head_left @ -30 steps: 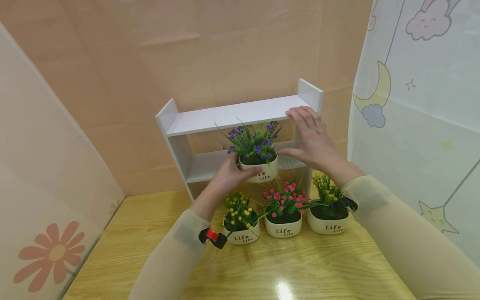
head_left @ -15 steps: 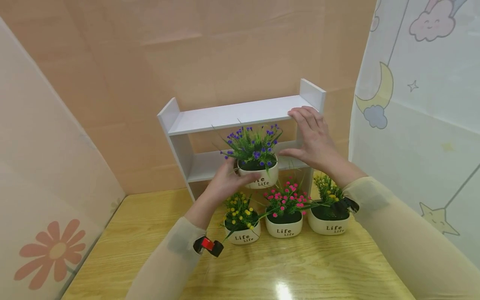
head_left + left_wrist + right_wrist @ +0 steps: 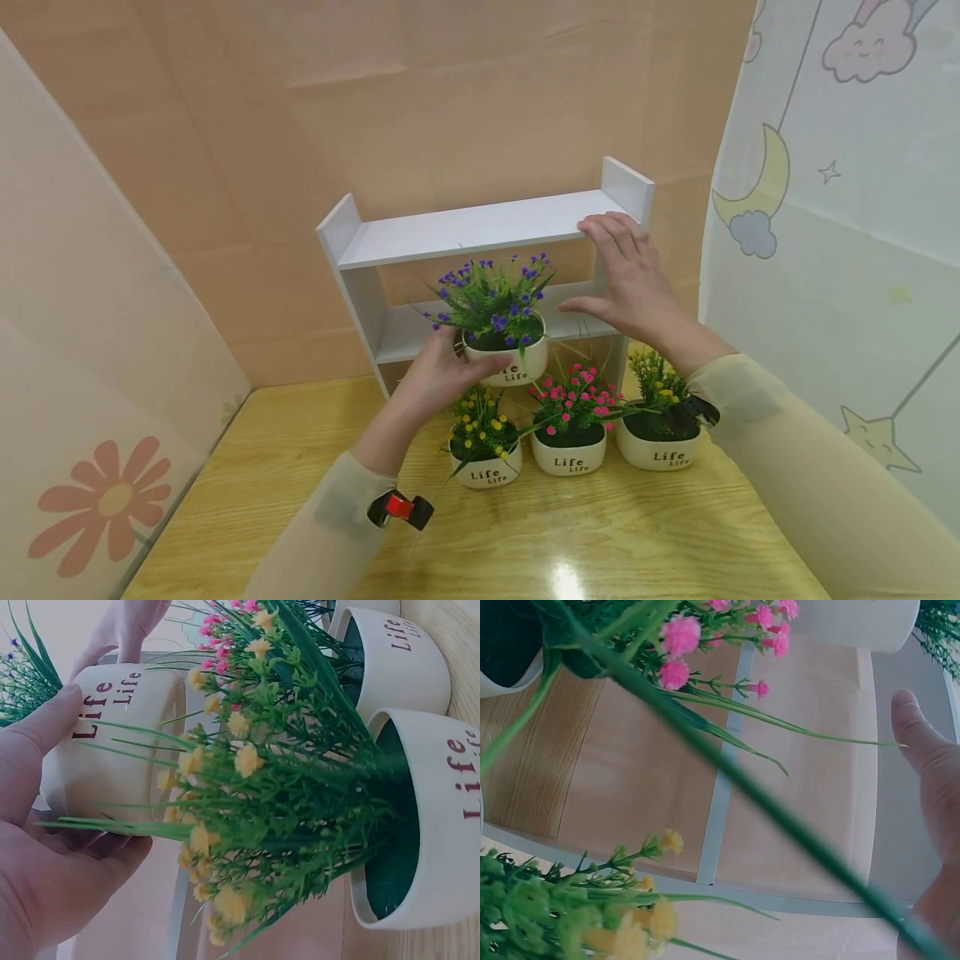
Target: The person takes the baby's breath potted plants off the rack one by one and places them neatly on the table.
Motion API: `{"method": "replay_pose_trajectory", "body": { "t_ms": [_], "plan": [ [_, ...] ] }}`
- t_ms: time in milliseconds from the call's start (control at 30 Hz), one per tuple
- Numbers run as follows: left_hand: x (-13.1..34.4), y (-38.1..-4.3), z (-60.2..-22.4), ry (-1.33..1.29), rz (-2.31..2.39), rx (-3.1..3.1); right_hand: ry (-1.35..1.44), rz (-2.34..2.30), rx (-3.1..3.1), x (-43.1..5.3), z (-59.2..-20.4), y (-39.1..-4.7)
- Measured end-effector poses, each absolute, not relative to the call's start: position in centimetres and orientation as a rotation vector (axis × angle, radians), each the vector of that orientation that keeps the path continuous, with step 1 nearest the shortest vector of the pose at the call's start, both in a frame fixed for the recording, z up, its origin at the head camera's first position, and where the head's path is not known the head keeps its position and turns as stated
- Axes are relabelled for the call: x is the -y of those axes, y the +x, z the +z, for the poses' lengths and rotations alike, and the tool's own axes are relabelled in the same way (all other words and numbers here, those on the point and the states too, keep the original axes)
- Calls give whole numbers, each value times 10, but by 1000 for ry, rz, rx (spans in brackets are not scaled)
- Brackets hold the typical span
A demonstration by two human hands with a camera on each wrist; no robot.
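Observation:
My left hand (image 3: 437, 377) grips a white "Life" pot (image 3: 529, 360) of purple artificial flowers (image 3: 495, 300), thumb across its front. It is raised in front of the middle board of a white shelf unit (image 3: 472, 232). In the left wrist view the thumb lies over the lettering and the fingers go under the pot (image 3: 120, 776). My right hand (image 3: 628, 279) has its fingertips on the front edge of the top board, near the right end. Its thumb (image 3: 919, 735) sticks out to the side, apart from the pot.
On the wooden table (image 3: 480, 542) below stand a left yellow-flowered pot (image 3: 486, 468), a pink-flowered pot (image 3: 567, 454) and a right yellow-flowered pot (image 3: 658, 450). Their leaves reach up close under the raised pot. A peach cloth (image 3: 487, 100) hangs behind; a patterned white one (image 3: 825, 317) is at right.
The left hand has brought the purple-flowered pot lower and a little left, away from the top board's edge. The right hand has stayed on the shelf.

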State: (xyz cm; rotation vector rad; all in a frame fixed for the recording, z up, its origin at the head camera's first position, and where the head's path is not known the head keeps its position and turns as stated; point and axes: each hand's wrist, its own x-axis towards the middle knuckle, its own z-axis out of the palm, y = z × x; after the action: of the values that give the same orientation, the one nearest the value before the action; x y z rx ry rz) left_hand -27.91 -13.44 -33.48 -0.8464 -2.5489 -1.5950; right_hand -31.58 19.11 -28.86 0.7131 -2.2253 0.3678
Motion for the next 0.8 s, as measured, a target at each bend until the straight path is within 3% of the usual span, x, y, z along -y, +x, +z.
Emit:
{"method": "replay_pose_trajectory", "body": {
  "t_ms": [800],
  "plan": [
    [189,-259,-330,-734,-1644,2486,721,362,2202,-192,-290,-319]
  ]
}}
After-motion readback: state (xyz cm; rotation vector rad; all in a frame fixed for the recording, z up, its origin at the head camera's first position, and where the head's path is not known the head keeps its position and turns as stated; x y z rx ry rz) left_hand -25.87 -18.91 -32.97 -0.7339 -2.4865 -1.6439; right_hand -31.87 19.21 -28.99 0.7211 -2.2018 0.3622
